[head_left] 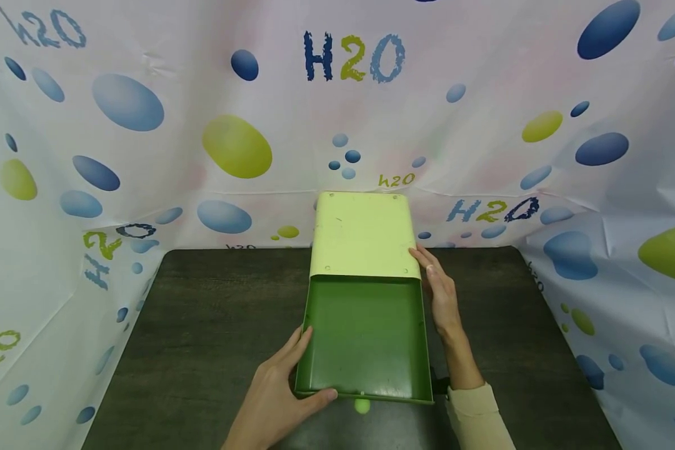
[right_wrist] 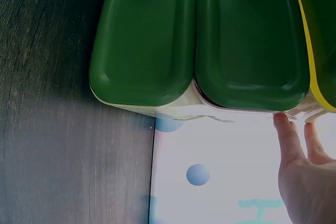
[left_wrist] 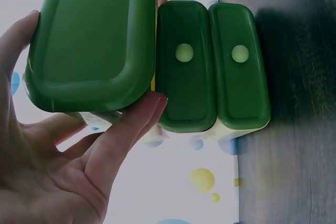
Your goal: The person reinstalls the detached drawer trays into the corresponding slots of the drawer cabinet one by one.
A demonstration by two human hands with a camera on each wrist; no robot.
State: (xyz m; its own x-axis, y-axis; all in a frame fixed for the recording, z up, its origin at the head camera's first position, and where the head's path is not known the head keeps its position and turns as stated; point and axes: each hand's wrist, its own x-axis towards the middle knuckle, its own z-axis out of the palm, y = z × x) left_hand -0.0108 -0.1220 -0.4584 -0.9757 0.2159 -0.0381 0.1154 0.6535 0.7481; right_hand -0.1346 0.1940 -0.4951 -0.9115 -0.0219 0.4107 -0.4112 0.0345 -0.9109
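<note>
A small drawer cabinet with a pale yellow-green top point(head_left: 362, 234) stands on the table. Its dark green top drawer point(head_left: 365, 344) is pulled far out, and the inside holds nothing visible. My left hand point(head_left: 278, 387) grips this drawer at its front left corner, thumb on the front face and fingers along the side. My right hand point(head_left: 441, 297) rests with fairly straight fingers against the cabinet's right side, near its front edge. Below, the middle drawer point(left_wrist: 186, 95) and bottom drawer point(left_wrist: 244, 93) sit closed, each with a round light green knob.
The dark wood-look table point(head_left: 202, 350) spreads around the cabinet. Behind it and at both sides hangs a white sheet point(head_left: 292, 112) printed with blue and green spots and H2O lettering. The cabinet's back stands close to the rear sheet.
</note>
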